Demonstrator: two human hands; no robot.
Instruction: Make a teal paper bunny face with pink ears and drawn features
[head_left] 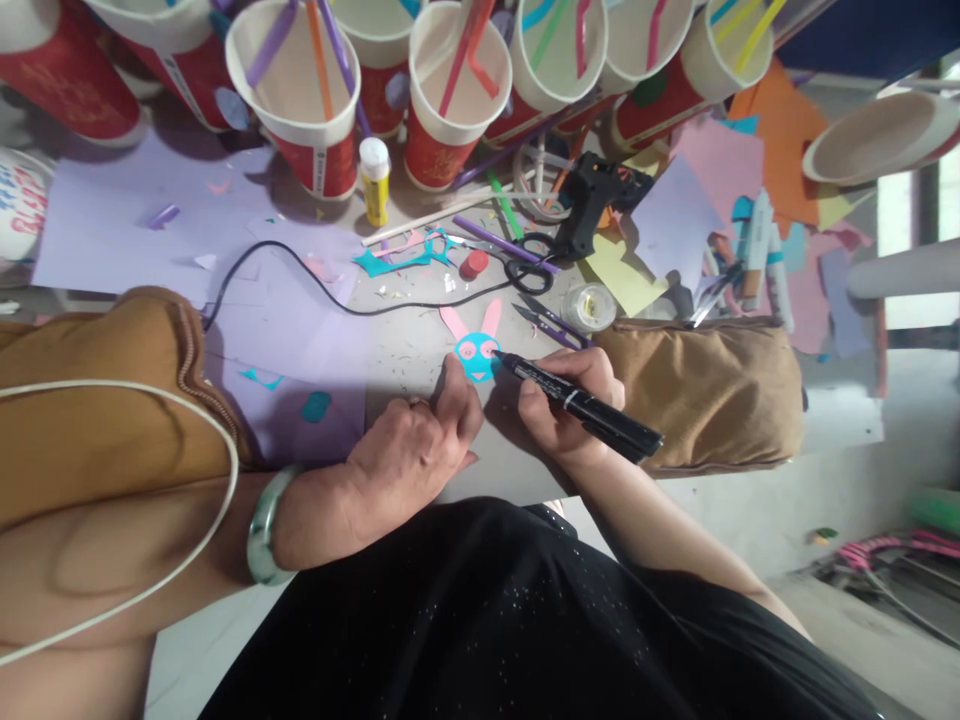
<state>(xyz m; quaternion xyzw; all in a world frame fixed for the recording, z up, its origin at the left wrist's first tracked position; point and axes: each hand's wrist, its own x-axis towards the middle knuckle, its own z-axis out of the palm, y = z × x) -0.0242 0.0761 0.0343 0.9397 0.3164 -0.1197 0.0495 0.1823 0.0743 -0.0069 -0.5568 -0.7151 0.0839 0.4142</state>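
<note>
A small blue paper rabbit face [466, 366] lies flat on the grey table, with pink ears, pink round eyes and a small pink piece low down. My left hand [420, 440] has its fingers curled, and a fingertip presses the face's left edge against the table. In my right hand [574, 400] is a black marker pen [600, 415], gripped between thumb and fingers. Its tip points at the right eye of the rabbit face; whether it touches the paper I cannot tell. Just beyond my right hand lie purple thread snips [553, 322] and a small clear jar [589, 308].
Red and white paper cups [457, 130] with coloured straws line the back. A glue stick [374, 180], scissors [529, 265] and a black glue gun [589, 205] with its cord lie ahead. Brown fabric pouches [705, 395] flank the work spot; purple paper [289, 300] spreads left.
</note>
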